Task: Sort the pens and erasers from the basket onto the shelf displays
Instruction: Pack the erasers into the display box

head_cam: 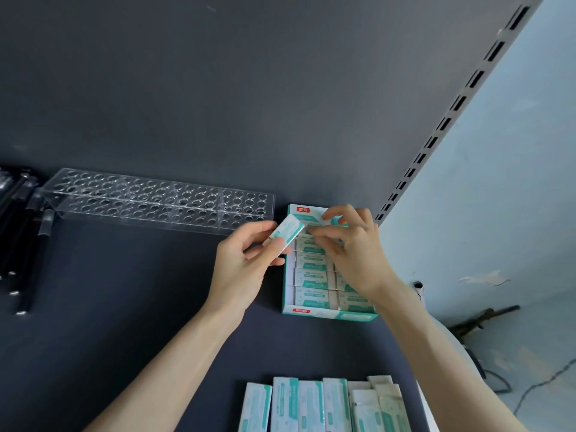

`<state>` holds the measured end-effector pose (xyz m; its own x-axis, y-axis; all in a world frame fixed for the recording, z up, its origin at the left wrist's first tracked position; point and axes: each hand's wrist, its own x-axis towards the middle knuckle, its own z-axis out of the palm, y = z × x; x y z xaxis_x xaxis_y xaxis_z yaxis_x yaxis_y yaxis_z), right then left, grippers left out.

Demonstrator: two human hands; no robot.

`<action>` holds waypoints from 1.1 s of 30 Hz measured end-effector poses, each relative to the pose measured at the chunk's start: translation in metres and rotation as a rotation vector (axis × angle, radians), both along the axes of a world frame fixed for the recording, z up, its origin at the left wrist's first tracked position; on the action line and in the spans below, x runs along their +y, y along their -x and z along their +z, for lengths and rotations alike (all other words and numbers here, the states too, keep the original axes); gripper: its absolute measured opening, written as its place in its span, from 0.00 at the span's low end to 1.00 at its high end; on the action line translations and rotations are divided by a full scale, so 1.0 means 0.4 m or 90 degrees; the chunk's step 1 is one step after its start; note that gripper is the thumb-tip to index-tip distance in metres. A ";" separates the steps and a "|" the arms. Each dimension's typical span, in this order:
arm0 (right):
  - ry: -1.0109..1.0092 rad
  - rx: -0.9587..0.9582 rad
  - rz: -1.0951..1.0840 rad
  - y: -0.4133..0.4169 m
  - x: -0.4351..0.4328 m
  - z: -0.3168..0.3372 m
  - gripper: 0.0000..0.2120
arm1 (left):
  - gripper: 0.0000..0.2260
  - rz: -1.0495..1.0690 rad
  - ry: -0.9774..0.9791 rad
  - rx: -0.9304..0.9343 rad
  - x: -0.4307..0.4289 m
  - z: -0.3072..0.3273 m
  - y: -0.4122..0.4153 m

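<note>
A green-and-white eraser display box (288, 275) stands on the dark shelf against the back panel, with rows of wrapped erasers in it. My left hand (246, 263) holds one white-and-green eraser (286, 230) just left of the box's top corner. My right hand (352, 244) reaches over the box's upper rows, and its thumb and fingers pinch an eraser (313, 227) in the top row. A clear acrylic pen rack (156, 198) with several round holes stands empty to the left. Black pens (21, 238) lie at the far left edge.
Several more wrapped erasers (311, 406) lie in a row at the bottom edge of the view. A slotted metal upright (448, 110) runs diagonally on the right, with a pale wall and floor beyond it. Bare dark shelf (109, 291) lies between the rack and my arms.
</note>
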<state>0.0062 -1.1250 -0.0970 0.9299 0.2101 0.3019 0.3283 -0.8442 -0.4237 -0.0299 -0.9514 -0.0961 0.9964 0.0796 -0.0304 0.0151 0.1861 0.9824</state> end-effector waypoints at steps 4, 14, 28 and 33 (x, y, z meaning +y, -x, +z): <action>-0.045 0.060 -0.021 0.022 -0.010 0.014 0.12 | 0.07 0.002 0.009 -0.003 0.001 0.002 0.003; -0.538 0.211 0.026 0.103 0.015 0.081 0.04 | 0.11 -0.115 -0.031 -0.097 0.006 0.012 0.019; -0.173 0.031 -0.182 0.073 -0.084 0.017 0.05 | 0.40 -0.272 -0.415 -0.088 0.019 -0.026 0.049; -0.057 -0.032 -0.156 0.043 -0.088 -0.002 0.05 | 0.44 -0.258 -0.436 -0.087 0.020 -0.031 0.046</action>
<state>-0.0108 -1.1602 -0.0978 0.9329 -0.0492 0.3568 0.1413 -0.8613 -0.4880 -0.0481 -0.9434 -0.1085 0.9434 -0.3311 0.0181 -0.1754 -0.4522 0.8745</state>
